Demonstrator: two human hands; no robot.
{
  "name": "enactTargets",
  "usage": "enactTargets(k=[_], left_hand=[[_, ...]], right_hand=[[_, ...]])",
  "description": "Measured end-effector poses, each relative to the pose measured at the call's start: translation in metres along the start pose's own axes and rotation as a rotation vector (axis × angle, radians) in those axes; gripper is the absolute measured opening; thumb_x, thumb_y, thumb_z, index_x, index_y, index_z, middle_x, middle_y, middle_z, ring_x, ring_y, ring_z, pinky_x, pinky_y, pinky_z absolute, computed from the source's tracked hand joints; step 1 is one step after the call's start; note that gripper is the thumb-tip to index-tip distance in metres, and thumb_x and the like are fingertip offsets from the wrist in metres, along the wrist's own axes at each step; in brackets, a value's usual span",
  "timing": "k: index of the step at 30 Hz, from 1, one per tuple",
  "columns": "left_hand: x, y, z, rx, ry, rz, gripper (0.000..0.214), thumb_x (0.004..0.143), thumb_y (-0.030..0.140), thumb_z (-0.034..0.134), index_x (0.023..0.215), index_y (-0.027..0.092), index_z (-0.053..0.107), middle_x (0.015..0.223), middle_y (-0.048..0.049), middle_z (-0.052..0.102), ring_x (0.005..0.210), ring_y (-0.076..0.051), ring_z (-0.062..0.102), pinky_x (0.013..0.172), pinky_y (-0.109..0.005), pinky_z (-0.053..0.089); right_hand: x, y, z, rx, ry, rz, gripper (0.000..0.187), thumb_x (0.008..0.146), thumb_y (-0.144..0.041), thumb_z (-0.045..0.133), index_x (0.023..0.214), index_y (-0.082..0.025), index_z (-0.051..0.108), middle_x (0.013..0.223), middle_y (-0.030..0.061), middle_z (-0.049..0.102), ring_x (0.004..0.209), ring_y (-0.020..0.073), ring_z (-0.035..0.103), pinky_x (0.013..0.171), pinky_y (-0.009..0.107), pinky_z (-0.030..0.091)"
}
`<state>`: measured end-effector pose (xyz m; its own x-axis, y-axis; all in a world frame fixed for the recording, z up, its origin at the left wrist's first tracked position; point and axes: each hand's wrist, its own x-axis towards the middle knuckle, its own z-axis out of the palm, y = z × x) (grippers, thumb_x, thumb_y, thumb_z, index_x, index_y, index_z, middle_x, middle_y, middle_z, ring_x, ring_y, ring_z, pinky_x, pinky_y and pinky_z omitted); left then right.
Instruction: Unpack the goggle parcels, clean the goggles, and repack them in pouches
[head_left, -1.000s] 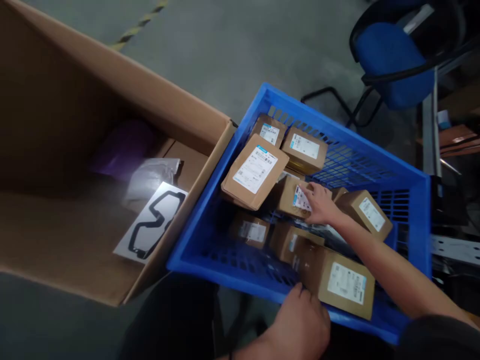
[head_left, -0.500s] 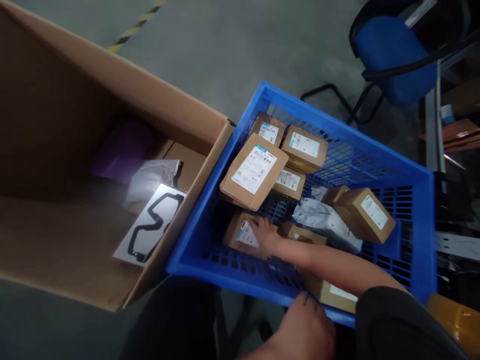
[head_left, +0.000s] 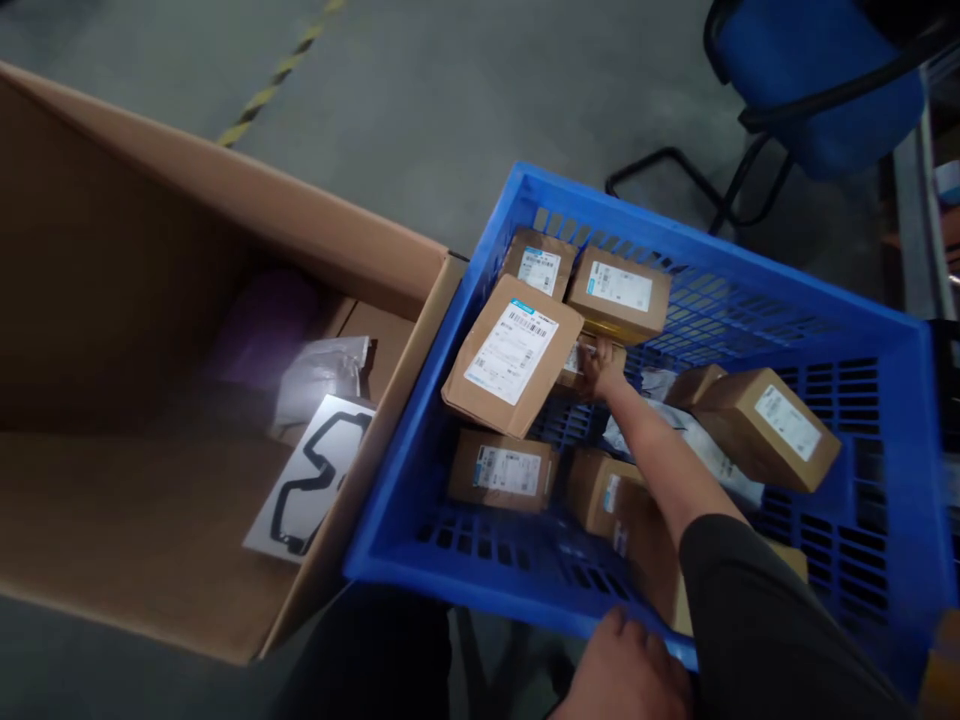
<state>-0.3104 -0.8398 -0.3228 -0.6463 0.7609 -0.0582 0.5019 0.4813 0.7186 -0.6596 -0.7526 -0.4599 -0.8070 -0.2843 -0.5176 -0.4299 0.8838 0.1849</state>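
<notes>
My right hand [head_left: 602, 372] reaches deep into the blue plastic crate [head_left: 420, 440]. Its fingers are bent over the right end of a small cardboard box [head_left: 571, 365], which is partly covered by a larger labelled carton [head_left: 513, 355]. My left hand [head_left: 626, 672] is closed over the crate's near rim. Below the larger carton lies another labelled box [head_left: 504, 472], with a brown box [head_left: 600, 490] to its right. Two more boxes stand at the far left corner, one of them a taped carton [head_left: 619, 298].
Left of the crate, touching it, stands a big open carton [head_left: 390, 400]. It holds a white box with a black outline [head_left: 311, 480], a clear plastic bag [head_left: 319, 378] and a purple package [head_left: 262, 325]. A blue chair [head_left: 817, 80] is behind, near striped floor tape [head_left: 277, 80].
My right hand has left the lower labelled box and moved up and right to the small box. My left hand stays on the rim. The whole view has shifted slightly.
</notes>
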Motion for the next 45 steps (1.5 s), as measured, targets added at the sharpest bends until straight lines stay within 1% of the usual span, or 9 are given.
enactTargets(k=[3,10,18,22,25,29,33,40,45], left_hand=[[0.001,0.002,-0.016,0.018,-0.087,-0.001,0.019,0.090,0.028,0.062,0.084,0.012,0.071,0.073,-0.0108,0.070,0.066,-0.021,0.062,0.069,-0.035,0.048],[0.005,0.006,-0.030,0.020,-0.145,0.010,0.022,0.089,0.029,0.065,0.085,0.009,0.072,0.074,-0.0138,0.072,0.070,-0.025,0.068,0.076,-0.042,0.053],[0.000,0.012,-0.032,0.036,-0.020,0.017,0.019,0.091,0.025,0.063,0.081,0.010,0.070,0.074,-0.0127,0.072,0.071,-0.025,0.068,0.076,-0.041,0.051],[0.001,0.012,-0.032,0.029,-0.041,0.021,0.020,0.091,0.025,0.062,0.083,0.009,0.070,0.076,-0.0134,0.073,0.072,-0.025,0.068,0.074,-0.040,0.051],[0.002,0.012,-0.030,0.025,-0.052,0.031,0.020,0.091,0.027,0.064,0.083,0.009,0.070,0.076,-0.0137,0.073,0.072,-0.025,0.068,0.072,-0.038,0.050],[0.002,0.012,-0.027,0.038,-0.072,0.006,0.021,0.091,0.027,0.064,0.084,0.009,0.071,0.075,-0.0134,0.072,0.070,-0.026,0.068,0.070,-0.039,0.050],[0.000,0.012,-0.029,0.033,-0.053,0.020,0.021,0.092,0.027,0.063,0.086,0.009,0.072,0.077,-0.0131,0.073,0.072,-0.026,0.068,0.073,-0.040,0.052],[0.002,0.011,-0.034,0.020,-0.098,0.012,0.021,0.092,0.028,0.063,0.086,0.010,0.072,0.078,-0.0123,0.074,0.072,-0.025,0.068,0.079,-0.041,0.051],[0.001,0.010,-0.025,0.020,-0.079,-0.012,0.021,0.090,0.030,0.065,0.083,0.012,0.072,0.075,-0.0115,0.072,0.070,-0.024,0.066,0.079,-0.041,0.050]], right_hand=[[-0.012,0.001,0.007,-0.003,0.023,-0.014,0.131,0.064,-0.053,0.083,0.162,-0.009,0.008,0.157,0.0317,0.025,0.140,0.0500,0.024,0.110,0.054,0.021],[-0.078,-0.010,0.002,-0.028,0.049,-0.087,0.132,0.051,-0.046,0.091,0.160,-0.013,0.023,0.142,0.0295,0.045,0.124,0.0442,0.042,0.102,0.049,0.027],[-0.195,-0.005,-0.060,-0.013,0.124,-0.149,0.129,0.042,-0.055,0.088,0.155,-0.018,0.038,0.145,0.0283,0.041,0.126,0.0497,0.036,0.101,0.056,0.026],[-0.224,-0.026,-0.087,0.067,0.176,-0.247,0.127,0.040,-0.050,0.090,0.154,-0.024,0.041,0.147,0.0260,0.039,0.130,0.0492,0.034,0.105,0.060,0.023],[-0.229,-0.055,-0.085,0.194,0.092,-0.235,0.136,0.036,-0.061,0.089,0.156,-0.024,0.037,0.144,0.0252,0.040,0.128,0.0498,0.035,0.106,0.060,0.026],[-0.236,-0.085,-0.053,0.334,-0.038,-0.198,0.143,0.033,-0.068,0.087,0.158,-0.023,0.033,0.143,0.0251,0.042,0.128,0.0491,0.036,0.107,0.059,0.028],[-0.239,-0.100,-0.025,0.319,-0.009,-0.341,0.137,0.040,-0.065,0.089,0.158,-0.025,0.032,0.154,0.0246,0.032,0.137,0.0523,0.026,0.112,0.063,0.014],[-0.199,-0.149,-0.016,0.358,0.005,-0.421,0.124,0.049,-0.063,0.088,0.156,-0.026,0.038,0.158,0.0246,0.030,0.139,0.0512,0.027,0.112,0.067,0.008],[-0.169,-0.147,-0.019,0.460,0.007,-0.487,0.103,0.066,-0.061,0.083,0.154,-0.025,0.042,0.155,0.0194,0.041,0.137,0.0412,0.039,0.113,0.055,0.028]])
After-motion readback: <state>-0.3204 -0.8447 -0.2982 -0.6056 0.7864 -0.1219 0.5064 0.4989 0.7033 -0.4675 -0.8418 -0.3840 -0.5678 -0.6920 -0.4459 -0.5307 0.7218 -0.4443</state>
